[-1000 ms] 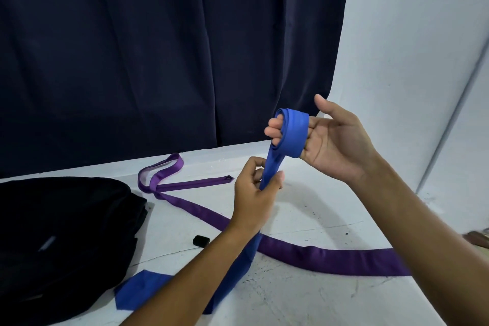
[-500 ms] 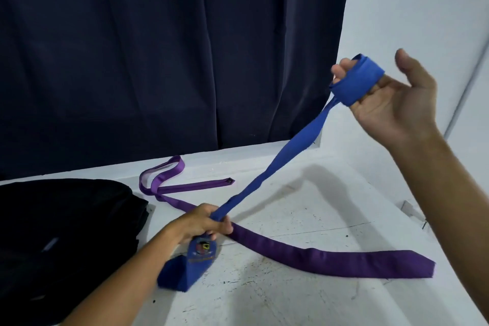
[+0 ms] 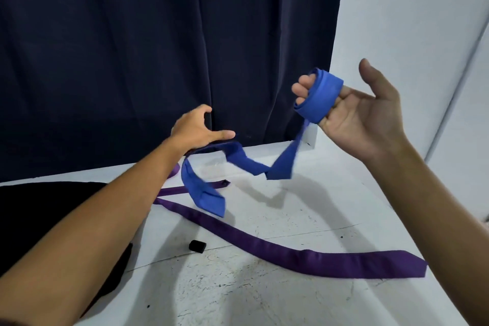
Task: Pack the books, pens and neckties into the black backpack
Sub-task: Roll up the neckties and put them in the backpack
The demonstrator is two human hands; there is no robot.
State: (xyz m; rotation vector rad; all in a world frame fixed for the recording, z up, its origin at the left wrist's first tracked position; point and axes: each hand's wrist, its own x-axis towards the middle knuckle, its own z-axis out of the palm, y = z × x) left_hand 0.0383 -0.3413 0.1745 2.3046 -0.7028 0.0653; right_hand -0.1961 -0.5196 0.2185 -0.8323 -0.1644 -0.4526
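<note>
Head view. Landmark: white table [image 3: 264, 294].

R hand [image 3: 362, 116], raised above table's far right part, palm toward camera, thumb up and apart; blue necktie [image 3: 321, 96] is wound in several turns round its curled fingers [image 3: 300, 88], so the hand grips the coil. From the coil the tie's free length hangs down-left, sags to a low fold above the table, climbs again toward the L hand, then drops; its wide pointed end hangs just above the table surface, motion-blurred.

L hand [image 3: 197, 127], above table's far middle, fingers loosely spread, thumb out; the tie passes just under the palm. Cannot tell whether hand touches or holds it.

Purple necktie [image 3: 304, 254] lies flat on the table, wide end toward table's right edge, narrow end looped near the far edge, partly hidden behind L forearm. Black backpack [image 3: 53, 209] sits on table's left side, mostly behind that forearm. Small black object [image 3: 197, 246] on table, near the purple tie, type unclear.

Dark curtain [image 3: 158, 60] behind table. No legible writing or labels.
</note>
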